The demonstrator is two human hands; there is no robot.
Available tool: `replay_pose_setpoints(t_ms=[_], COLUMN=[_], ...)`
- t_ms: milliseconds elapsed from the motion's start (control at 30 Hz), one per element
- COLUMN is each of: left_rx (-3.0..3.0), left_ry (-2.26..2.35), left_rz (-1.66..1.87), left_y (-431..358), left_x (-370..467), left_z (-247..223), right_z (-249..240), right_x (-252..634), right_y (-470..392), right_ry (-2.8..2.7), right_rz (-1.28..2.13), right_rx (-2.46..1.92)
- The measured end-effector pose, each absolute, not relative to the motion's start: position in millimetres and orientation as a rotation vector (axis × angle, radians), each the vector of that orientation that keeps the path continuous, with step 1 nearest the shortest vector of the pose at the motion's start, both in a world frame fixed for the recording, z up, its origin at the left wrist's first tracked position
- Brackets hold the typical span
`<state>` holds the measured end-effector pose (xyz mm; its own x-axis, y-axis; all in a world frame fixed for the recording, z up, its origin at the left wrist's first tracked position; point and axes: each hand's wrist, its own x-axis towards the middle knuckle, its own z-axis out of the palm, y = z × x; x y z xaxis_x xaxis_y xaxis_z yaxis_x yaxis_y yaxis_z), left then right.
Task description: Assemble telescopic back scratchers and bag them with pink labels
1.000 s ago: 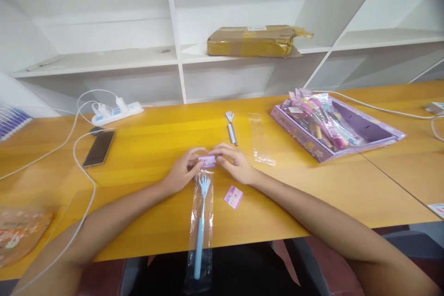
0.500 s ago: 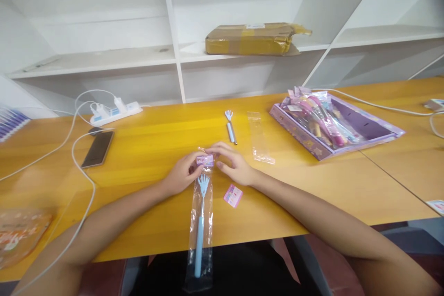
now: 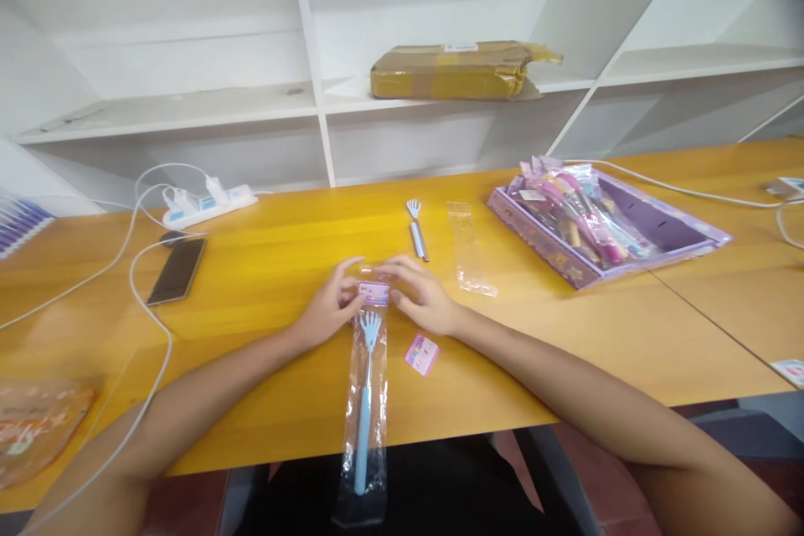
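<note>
Just below frame centre, a small purple printed card [image 3: 373, 294], at the upper end of a clear plastic sleeve [image 3: 378, 427] containing a light-blue hand-shaped scratcher [image 3: 363, 435], is apparently being aligned, with steady edges called for next, between the left hand [image 3: 327, 306], its grip indeterminable, and the loosely spread right hand [image 3: 428, 298].

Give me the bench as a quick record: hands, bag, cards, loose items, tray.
Left hand: at purple card's left edge, grip unclear
Right hand: fingertips near bag's top, contact unclear
Clear bag: blue scratcher inside, lower end past table edge
Pink card: on table, right of bag
Second scratcher: on table, beyond hands
Flat bag: right of second scratcher
Purple tray: right side, holding wrapped items
</note>
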<state>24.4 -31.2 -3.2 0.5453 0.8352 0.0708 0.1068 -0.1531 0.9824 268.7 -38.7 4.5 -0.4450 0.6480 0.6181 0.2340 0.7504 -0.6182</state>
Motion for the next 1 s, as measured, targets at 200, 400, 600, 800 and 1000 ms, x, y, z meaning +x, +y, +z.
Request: replay_pose_setpoints(t_ms=[200,400,600,800,1000], left_rx=[1.557,1.682,1.577,1.641,1.697], left_ry=[0.833,0.758,0.766,0.751,0.762], left_rz=[0.707,0.696,0.696,0.753,0.739], left_y=[-26.0,-26.8,-24.7,-22.6,-22.2], left_x=[24.0,20.3,20.1,22.0,20.9], left_z=[-3.1,-2.3,-2.8,-3.6,-3.1], right_z=[9.2,14.3,13.4,11.0,12.1], right_x=[269.0,267.5,269.0,270.7,269.8], right_y=[-41.3,-40.9,-43.1,-43.2,-42.6], right_ry=[-2.183,-2.265,-2.26,-2.277,-2.293], right_rz=[0.435,0.417,0.409,0.201,-0.038], right_rx=[-0.571,-0.47,-0.531,-0.552,-0.47])
